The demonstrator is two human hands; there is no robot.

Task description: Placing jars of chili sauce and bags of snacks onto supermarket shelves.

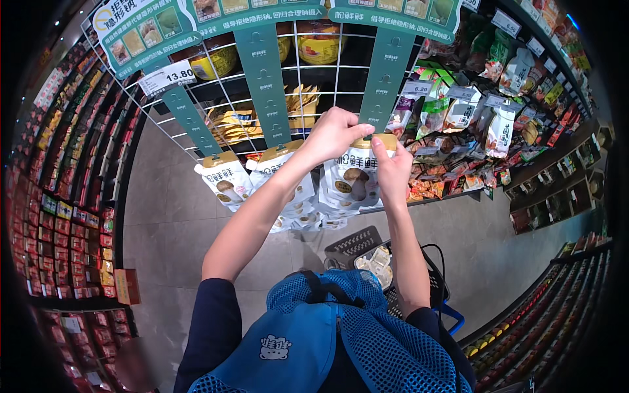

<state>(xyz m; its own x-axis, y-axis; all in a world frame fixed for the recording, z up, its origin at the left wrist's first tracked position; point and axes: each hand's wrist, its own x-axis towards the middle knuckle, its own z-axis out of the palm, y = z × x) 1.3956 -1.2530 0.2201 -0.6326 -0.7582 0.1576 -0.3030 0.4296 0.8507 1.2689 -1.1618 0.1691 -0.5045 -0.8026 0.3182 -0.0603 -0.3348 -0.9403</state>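
My right hand [393, 164] grips the upper right of a white spouted pouch [351, 174] with a gold top and a mushroom picture. My left hand [339, 130] is at the lower end of a green hanging strip [383, 83], its thumb beside the pouch's top edge; finger and thumb are pinched together, and whether they hold the strip cannot be told. Two more such pouches, a left one [226, 184] and a middle one [287, 169], hang from neighbouring strips. Others hang below them in overlapping rows.
A white wire grid [335, 73] carries the strips, with yellow packets [236, 125] behind it. A black shopping basket [354, 243] holding a clear pack stands on the floor below. Packed shelves [64, 216] rise at the left. Hanging bagged goods [462, 110] fill the rack at the right.
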